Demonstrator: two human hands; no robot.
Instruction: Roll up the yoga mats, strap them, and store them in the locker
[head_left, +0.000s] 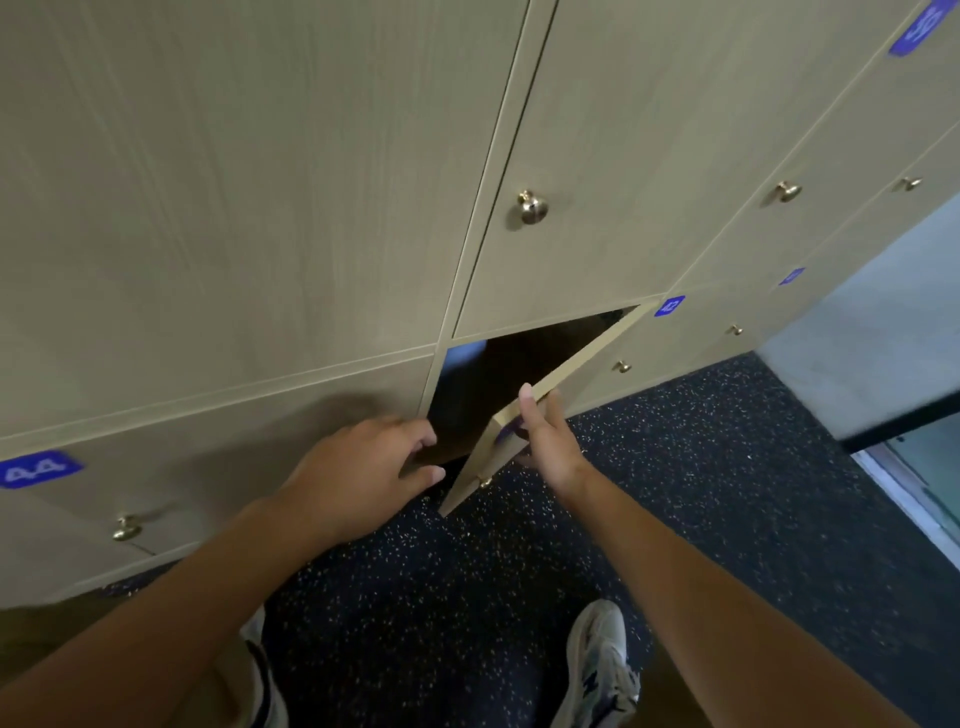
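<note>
Right hand (545, 441) grip pinches the stiff, light beige wooden locker door (561, 384) at its free corner; left hand (363, 467) beside it hovers, fingers apart.

Even, soft indoor light on the pale locker fronts (260, 182) — no harsh glare, only small highlights on the brass knob (532, 207). Open compartment (498, 384) reads near black. Soft shadow beside the left hand (363, 467). Wide-angle bowing at the edges — slight overall softness.
</note>
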